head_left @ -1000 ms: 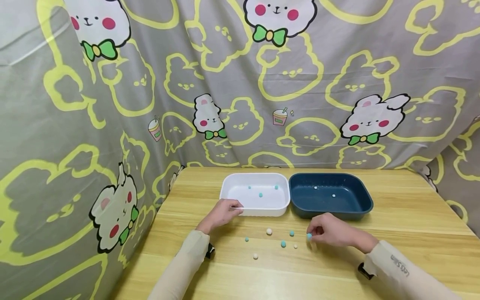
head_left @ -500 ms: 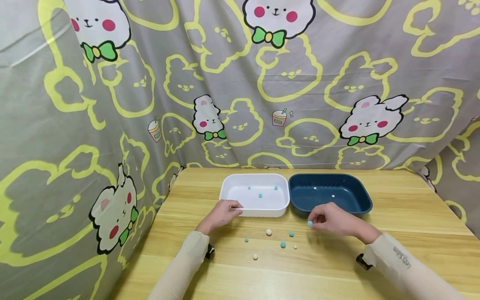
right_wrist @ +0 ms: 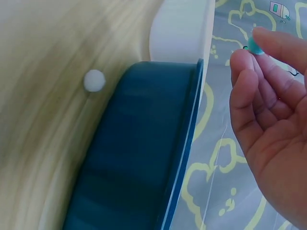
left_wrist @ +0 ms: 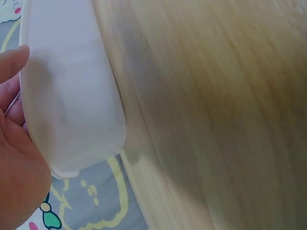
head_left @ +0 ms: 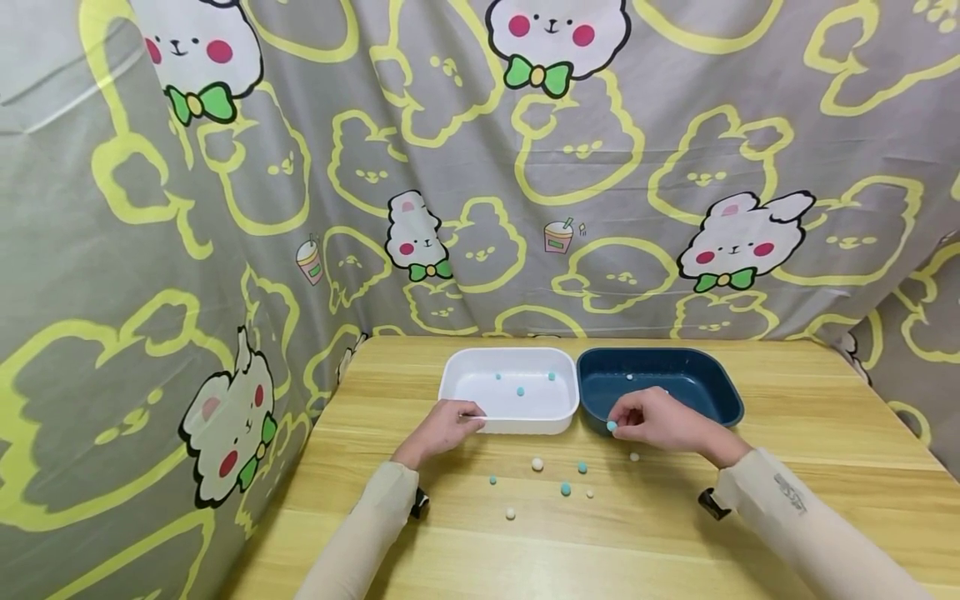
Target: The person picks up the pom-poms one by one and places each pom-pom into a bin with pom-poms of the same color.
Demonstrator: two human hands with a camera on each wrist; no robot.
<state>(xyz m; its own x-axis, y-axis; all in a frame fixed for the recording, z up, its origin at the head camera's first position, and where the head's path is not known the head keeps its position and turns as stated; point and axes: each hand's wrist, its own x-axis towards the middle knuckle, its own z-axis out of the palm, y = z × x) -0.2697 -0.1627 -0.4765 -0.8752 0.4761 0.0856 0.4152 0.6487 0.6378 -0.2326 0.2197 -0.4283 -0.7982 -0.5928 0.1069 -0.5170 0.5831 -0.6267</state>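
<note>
My right hand [head_left: 663, 421] pinches a small teal ball [head_left: 612, 427] between thumb and fingertips, raised near the front left corner of the dark blue bin [head_left: 720, 379]. In the right wrist view, the held ball [right_wrist: 255, 47] shows above the bin's rim. My left hand [head_left: 444, 427] grips the front rim of the white bin [head_left: 525, 425], its thumb [left_wrist: 17, 61] at the edge and the other fingers partly hidden behind the wall. Inside the white bin lie several teal balls [head_left: 521, 391]. A white ball [head_left: 629, 377] shows in the blue bin, partly covered by my right hand.
Loose on the wooden table [head_left: 420, 550] are white balls, one larger [head_left: 537, 464], and teal balls [head_left: 566, 489] of different sizes. A white ball [right_wrist: 94, 80] lies just before the blue bin. A patterned grey curtain [head_left: 480, 167] hangs behind and to the left.
My right hand has lifted the teal ball from the table up to the blue bin's front, lately shifting left. A white ball beneath that hand has come into view. My left hand stays put.
</note>
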